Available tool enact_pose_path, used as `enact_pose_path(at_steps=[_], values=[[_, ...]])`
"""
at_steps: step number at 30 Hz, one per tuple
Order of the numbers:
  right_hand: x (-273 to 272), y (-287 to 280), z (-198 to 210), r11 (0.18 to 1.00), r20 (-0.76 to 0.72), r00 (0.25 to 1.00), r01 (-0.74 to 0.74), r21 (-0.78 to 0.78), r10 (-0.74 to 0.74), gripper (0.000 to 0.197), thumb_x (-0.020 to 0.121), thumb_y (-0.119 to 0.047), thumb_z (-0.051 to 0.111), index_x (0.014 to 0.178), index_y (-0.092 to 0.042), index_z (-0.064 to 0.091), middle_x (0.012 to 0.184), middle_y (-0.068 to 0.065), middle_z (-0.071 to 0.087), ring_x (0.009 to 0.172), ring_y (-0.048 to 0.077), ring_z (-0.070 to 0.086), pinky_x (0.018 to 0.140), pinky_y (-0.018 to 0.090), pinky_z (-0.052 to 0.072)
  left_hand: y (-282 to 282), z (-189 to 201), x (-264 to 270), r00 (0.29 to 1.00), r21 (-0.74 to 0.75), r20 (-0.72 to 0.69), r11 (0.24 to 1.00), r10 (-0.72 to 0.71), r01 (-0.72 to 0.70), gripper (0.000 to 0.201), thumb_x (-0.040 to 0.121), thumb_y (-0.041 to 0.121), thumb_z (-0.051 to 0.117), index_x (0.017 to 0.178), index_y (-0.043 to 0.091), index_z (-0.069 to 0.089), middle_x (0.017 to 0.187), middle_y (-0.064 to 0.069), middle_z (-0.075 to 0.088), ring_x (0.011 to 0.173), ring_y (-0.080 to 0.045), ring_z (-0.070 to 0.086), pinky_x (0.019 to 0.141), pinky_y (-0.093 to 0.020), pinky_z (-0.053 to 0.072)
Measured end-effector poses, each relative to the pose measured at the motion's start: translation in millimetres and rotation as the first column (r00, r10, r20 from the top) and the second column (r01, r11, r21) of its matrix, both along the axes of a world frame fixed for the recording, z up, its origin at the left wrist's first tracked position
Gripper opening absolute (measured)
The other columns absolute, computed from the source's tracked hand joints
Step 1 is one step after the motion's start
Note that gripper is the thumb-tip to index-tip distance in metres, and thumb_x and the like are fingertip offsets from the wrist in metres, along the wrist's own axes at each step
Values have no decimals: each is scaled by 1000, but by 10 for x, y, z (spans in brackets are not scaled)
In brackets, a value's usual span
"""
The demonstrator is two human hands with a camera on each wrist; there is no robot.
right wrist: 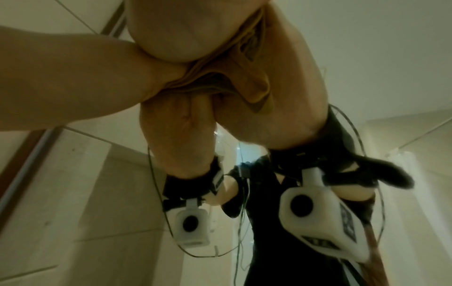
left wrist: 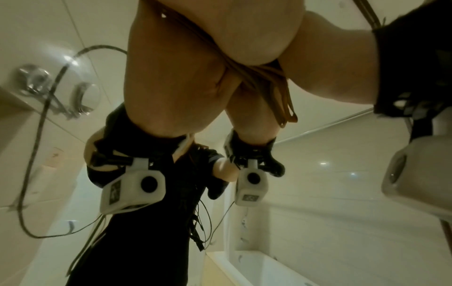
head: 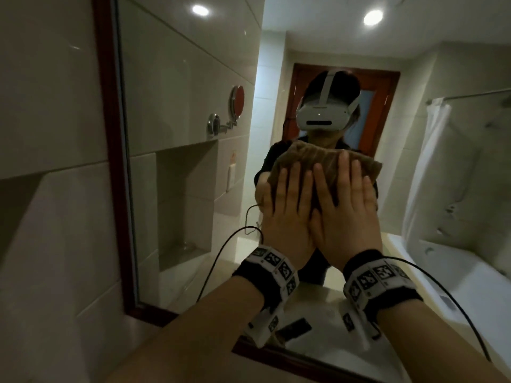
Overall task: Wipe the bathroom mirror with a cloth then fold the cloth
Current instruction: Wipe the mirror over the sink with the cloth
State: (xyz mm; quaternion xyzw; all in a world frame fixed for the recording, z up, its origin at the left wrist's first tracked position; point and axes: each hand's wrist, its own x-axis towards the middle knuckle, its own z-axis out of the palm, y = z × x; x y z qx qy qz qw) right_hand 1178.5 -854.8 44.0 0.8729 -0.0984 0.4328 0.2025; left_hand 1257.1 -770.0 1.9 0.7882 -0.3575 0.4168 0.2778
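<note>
**Both palms on the cloth, wiping under way**

Forearms with marker bands reach up from the bottom of the head view toward the mirror (head: 179, 134). Left hand (head: 287, 208) and right hand (head: 345, 205) lie side by side, touching, fingers straight and spread a little, pressing flat. Neither hand curls round anything; they push the cloth (head: 309, 158) against the glass. It is brown and bunched into ridges, and it sits near the middle of the mirror at chest height of the reflected person, its top edge showing above the fingertips. Seen from the wrist views, folds of the cloth (left wrist: 266, 77) hang out between the real palms and their reflections (right wrist: 220, 81), which confirms contact with the glass.

Judging by this, the wiping step is in progress. How much of the glass has been covered cannot be told: no streaks or damp patches show. The left part near the red frame (head: 110, 161) and the lower edge look no different from the rest. Folding has not begun; the cloth is crumpled, not squared. Left to do, most likely: finish the passes, lift the cloth off, then fold it.
</note>
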Motion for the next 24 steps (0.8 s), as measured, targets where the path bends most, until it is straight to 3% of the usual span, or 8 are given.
enact_pose_path(at_steps=[4,9,15,18,24], values=[[-165,-204,-186,999,5,1000,8,35,-8,70,94,-38,38,155,-22,6,160,16,-9,146,26,-17,119,42,-8,-182,-151,-178,1000,25,-1,1000,-13,13,59,102,40,14,155,14,12,163,-10,5,152,-27,6,121,-53,12],[-80,-96,-326,998,89,996,24,66,-30,70,94,-37,39,154,-15,11,158,25,-3,146,41,-2,118,46,-8,-69,-214,-105,999,80,26,996,-37,35,64,101,37,28,156,17,2,163,-5,-5,152,-20,-6,123,-49,8],[189,223,-662,997,69,997,26,77,-32,70,94,-39,38,154,-10,15,155,31,1,144,46,3,117,50,-7,303,-503,156,998,94,61,995,-19,13,66,99,34,30,155,17,2,163,-6,7,151,-20,-1,123,-46,3],[429,482,-844,998,35,999,-18,64,15,73,94,-41,41,154,-13,9,156,26,-6,145,43,0,118,52,-1,576,-725,364,998,84,51,996,33,-37,67,98,34,29,156,16,0,164,-6,1,151,-21,-4,123,-44,-1],[1025,1253,-1079,986,-71,986,-145,80,151,74,93,-41,43,154,-17,9,158,17,-10,147,36,-1,118,46,-7,1284,-1155,999,978,80,13,974,210,-210,75,97,37,26,155,14,-14,162,-6,-23,150,-22,-17,121,-46,-2]])
